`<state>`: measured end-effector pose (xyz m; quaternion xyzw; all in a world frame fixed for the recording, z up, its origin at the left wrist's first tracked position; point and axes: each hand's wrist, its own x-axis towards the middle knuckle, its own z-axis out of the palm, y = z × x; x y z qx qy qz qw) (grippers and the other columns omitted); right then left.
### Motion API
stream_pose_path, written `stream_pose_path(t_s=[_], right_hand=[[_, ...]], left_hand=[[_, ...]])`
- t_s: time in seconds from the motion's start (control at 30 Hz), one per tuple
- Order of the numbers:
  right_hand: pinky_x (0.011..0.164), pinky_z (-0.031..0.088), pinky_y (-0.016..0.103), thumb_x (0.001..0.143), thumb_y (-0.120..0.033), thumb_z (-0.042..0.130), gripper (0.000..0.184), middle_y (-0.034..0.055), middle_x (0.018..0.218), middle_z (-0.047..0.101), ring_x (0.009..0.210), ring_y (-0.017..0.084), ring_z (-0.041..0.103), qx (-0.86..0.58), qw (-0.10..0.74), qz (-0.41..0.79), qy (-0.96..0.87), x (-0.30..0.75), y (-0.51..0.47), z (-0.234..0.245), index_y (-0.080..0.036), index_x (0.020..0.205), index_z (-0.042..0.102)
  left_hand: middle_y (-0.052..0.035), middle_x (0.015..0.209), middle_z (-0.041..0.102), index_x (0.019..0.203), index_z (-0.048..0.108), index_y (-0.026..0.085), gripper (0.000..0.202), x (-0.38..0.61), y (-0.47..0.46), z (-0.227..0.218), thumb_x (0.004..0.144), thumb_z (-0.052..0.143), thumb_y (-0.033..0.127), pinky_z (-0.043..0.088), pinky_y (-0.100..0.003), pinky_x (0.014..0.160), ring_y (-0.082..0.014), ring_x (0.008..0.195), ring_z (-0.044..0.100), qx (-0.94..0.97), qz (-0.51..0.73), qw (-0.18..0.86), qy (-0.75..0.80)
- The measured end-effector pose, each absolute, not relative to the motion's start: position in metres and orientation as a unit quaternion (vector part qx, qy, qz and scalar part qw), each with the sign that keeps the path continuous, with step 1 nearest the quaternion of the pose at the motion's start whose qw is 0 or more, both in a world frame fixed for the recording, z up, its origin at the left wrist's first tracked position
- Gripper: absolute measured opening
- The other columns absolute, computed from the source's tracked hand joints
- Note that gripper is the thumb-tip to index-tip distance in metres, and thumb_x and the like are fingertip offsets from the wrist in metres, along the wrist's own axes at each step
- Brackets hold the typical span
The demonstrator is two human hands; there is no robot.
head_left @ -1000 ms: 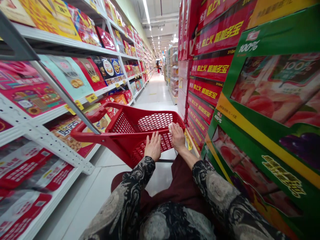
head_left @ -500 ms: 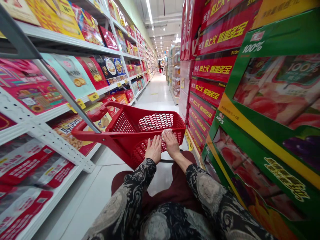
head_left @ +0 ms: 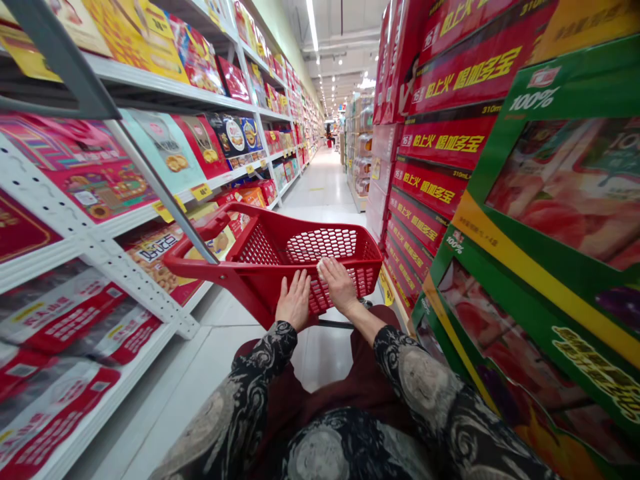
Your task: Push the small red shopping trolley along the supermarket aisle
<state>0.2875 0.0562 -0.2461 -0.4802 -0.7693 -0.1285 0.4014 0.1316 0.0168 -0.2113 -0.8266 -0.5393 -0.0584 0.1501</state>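
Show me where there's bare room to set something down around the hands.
Inside the red shopping basket, bare mesh lies between the far rim and the left hand and right hand. White floor tile runs ahead, between the shelves and cartons. Crowded: the boxed goods on the shelves and the stacked juice cartons.

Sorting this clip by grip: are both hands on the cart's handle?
No, the left hand and right hand lie on the red cart's mesh, not its handle.

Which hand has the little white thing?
The right hand: a small white thing shows by its fingers on the red shopping basket. The left hand has none.
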Motion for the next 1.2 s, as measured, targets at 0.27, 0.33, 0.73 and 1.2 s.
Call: stream_pose_path(t_s=[0.27, 0.33, 0.73, 1.2], right_hand=[[0.104, 0.036, 0.042, 0.088, -0.01, 0.042, 0.038, 0.0098, 0.131, 0.051, 0.128, 0.02, 0.037, -0.429, 0.347, -0.13, -0.824, 0.272, 0.045, -0.3, -0.017, 0.124, 0.053], [0.103, 0.037, 0.041, 0.087, -0.009, 0.044, 0.038, 0.0102, 0.129, 0.053, 0.127, 0.02, 0.04, -0.417, 0.34, -0.126, -0.833, 0.271, 0.041, -0.303, -0.017, 0.122, 0.055], [0.107, 0.031, 0.04, 0.091, -0.013, 0.04, 0.038, 0.0079, 0.136, 0.045, 0.133, 0.02, 0.029, -0.398, 0.386, -0.145, -0.82, 0.248, 0.055, -0.242, -0.015, 0.127, 0.05], [0.109, 0.028, 0.04, 0.092, -0.013, 0.037, 0.04, 0.0054, 0.137, 0.043, 0.135, 0.017, 0.022, -0.35, 0.396, -0.14, -0.837, 0.219, 0.05, -0.217, -0.02, 0.13, 0.046]], left_hand=[[-0.0109, 0.149, 0.018, 0.138, 0.028, 0.007, 0.06, 0.118, 0.007, -0.225, 0.079, 0.032, 0.016, 0.01, -0.051, 0.112, -0.0239, 0.138, 0.013, -0.83, -0.057, 0.153, -0.534], [-0.0112, 0.149, 0.018, 0.138, 0.027, 0.006, 0.061, 0.113, 0.005, -0.226, 0.078, 0.032, 0.016, 0.011, -0.051, 0.111, -0.0242, 0.138, 0.013, -0.828, -0.057, 0.152, -0.537], [-0.01, 0.149, 0.016, 0.139, 0.026, 0.008, 0.064, 0.086, 0.008, -0.214, 0.076, 0.033, 0.013, 0.008, -0.05, 0.112, -0.0231, 0.139, 0.011, -0.807, -0.105, 0.188, -0.549], [-0.0101, 0.148, 0.02, 0.138, 0.028, 0.008, 0.06, 0.059, 0.004, -0.219, 0.079, 0.031, 0.012, 0.012, -0.05, 0.112, -0.0234, 0.138, 0.016, -0.785, -0.103, 0.192, -0.58]])
